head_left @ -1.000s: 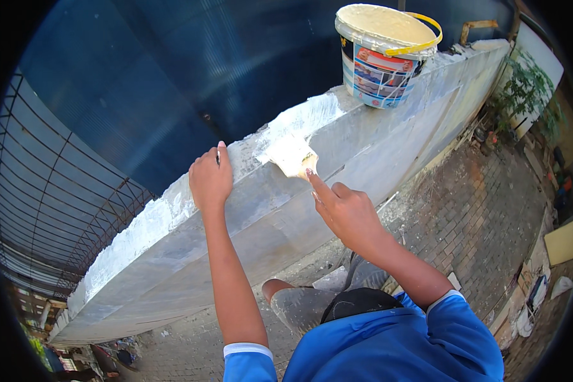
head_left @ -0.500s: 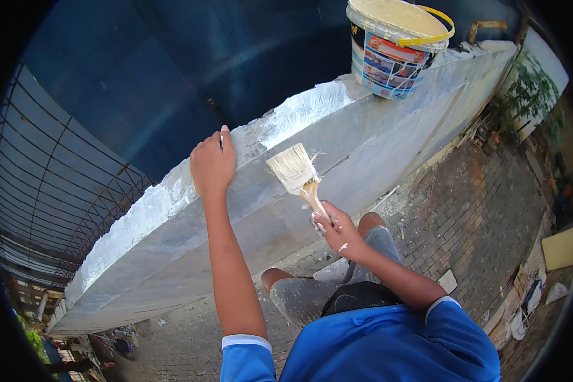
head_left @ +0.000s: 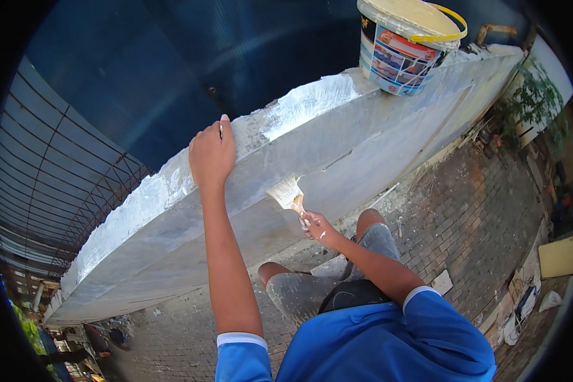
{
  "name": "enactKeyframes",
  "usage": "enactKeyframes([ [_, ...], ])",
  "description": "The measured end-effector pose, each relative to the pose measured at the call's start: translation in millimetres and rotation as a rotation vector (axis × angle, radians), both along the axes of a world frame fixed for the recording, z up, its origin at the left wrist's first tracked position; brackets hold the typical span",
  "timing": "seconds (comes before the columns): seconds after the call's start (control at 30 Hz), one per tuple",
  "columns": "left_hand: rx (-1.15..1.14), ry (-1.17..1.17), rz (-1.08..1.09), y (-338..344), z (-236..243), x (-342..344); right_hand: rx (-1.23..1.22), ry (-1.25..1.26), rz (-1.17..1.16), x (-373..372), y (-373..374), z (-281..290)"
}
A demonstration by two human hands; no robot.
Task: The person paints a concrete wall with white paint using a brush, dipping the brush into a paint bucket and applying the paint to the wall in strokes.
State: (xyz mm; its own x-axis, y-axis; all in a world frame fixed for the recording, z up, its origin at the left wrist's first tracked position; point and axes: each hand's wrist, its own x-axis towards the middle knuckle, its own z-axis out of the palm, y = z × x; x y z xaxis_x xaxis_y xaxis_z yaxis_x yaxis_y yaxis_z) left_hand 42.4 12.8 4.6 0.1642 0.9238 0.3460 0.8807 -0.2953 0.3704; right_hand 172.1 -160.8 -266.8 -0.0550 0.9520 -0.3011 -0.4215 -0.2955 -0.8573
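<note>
My left hand (head_left: 212, 153) grips the top edge of a grey concrete wall (head_left: 395, 134), between two patches of white paint (head_left: 309, 102) along that edge. My right hand (head_left: 318, 229), flecked with white, holds the handle of a wide paintbrush (head_left: 285, 190), whose pale bristles are at the wall's face, below the edge; I cannot tell whether they touch it. A bucket (head_left: 398, 60) of cream paint with a yellow handle stands on the wall top, up and to the right.
A large dark blue surface (head_left: 146, 70) lies beyond the wall, with a metal grid (head_left: 44, 184) at left. My knees are bent above brick paving (head_left: 452, 235). A plant (head_left: 535, 95), a yellowish board (head_left: 560, 258) and scattered debris (head_left: 522, 299) are at right.
The brush has come away from the painted top and moved lower on the wall's face in my right hand. My left hand stays on the edge; the view has shifted slightly.
</note>
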Motion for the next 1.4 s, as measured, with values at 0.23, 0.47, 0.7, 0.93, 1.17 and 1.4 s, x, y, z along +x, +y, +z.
enactKeyframes([
  [0.23, 0.055, 0.005, -0.011, 2, -8, -2, 0.215, -0.476, -0.063, 12, -29, 15],
  [0.47, -0.052, 0.041, -0.023, 3, -1, 2, 0.386, -0.131, -0.155, -10, 54, 57],
  [0.7, -0.006, -0.004, -0.022, 2, 0, 1, 0.074, -0.145, -0.058, -2, -2, -20],
  [0.93, 0.003, -0.010, -0.002, 1, -3, -2, -0.181, -0.326, -0.049, 14, -47, 14],
  [1.17, 0.024, -0.016, 0.013, 2, -5, -1, -0.109, 0.008, -0.094, -4, -15, 147],
  [1.4, -0.015, -0.014, -0.004, 2, 0, 0, -0.033, 0.007, -0.091, -14, -17, 195],
])
